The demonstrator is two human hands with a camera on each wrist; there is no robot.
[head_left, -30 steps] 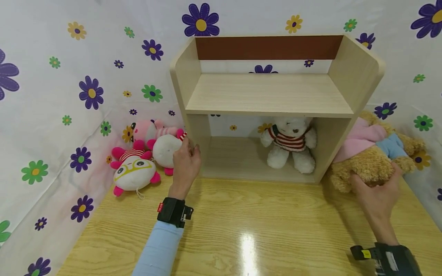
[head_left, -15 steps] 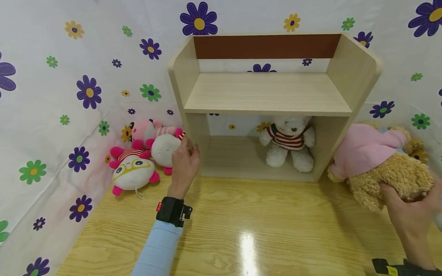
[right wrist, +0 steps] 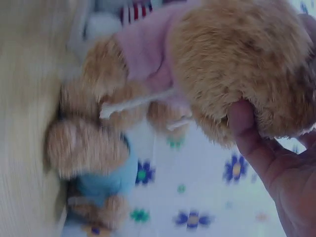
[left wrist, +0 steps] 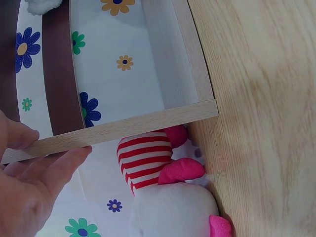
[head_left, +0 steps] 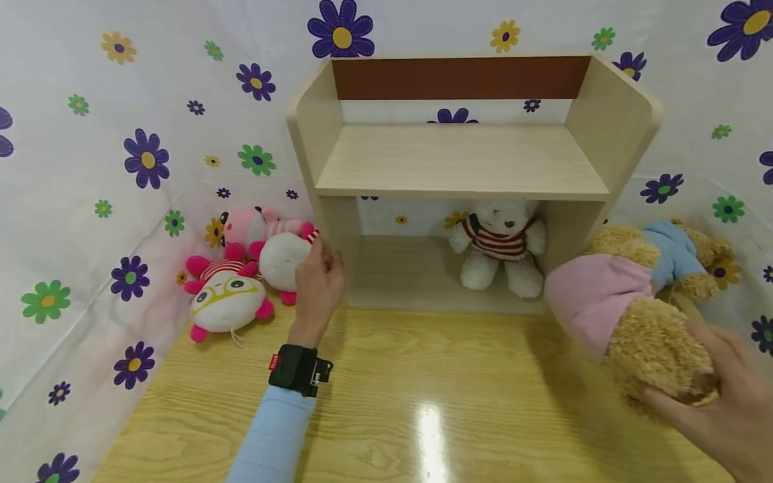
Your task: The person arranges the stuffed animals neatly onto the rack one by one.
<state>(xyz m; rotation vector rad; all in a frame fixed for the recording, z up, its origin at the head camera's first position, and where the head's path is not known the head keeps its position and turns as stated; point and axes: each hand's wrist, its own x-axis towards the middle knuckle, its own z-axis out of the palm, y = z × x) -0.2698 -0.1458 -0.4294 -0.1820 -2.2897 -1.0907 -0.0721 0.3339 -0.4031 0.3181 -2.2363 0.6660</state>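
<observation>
In the head view my left hand (head_left: 319, 288) grips the left side panel of the wooden shelf (head_left: 461, 161); the left wrist view has thumb and fingers on either side of the panel edge (left wrist: 133, 123). My right hand (head_left: 718, 396) holds the brown, pink-clothed teddy bear (head_left: 598, 302) by its furry head, off the table at the shelf's right. The right wrist view shows the thumb pressed into the fur (right wrist: 237, 64). Behind it lies a second brown bear in blue (head_left: 670, 251). A white bear in a striped sweater (head_left: 498, 241) sits in the lower compartment, at the right.
Several pink and white plush toys lie left of the shelf, one with yellow glasses (head_left: 226, 302) in front and a round white one (head_left: 284, 261) beside my left hand. Flowered cloth (head_left: 145, 235) hangs behind and at the sides of the wooden table (head_left: 362, 389).
My right hand has pulled the pink-clothed bear toward the front and turned it, uncovering the blue-clothed bear behind. The left hand keeps its grip on the panel; the head view has shifted slightly.
</observation>
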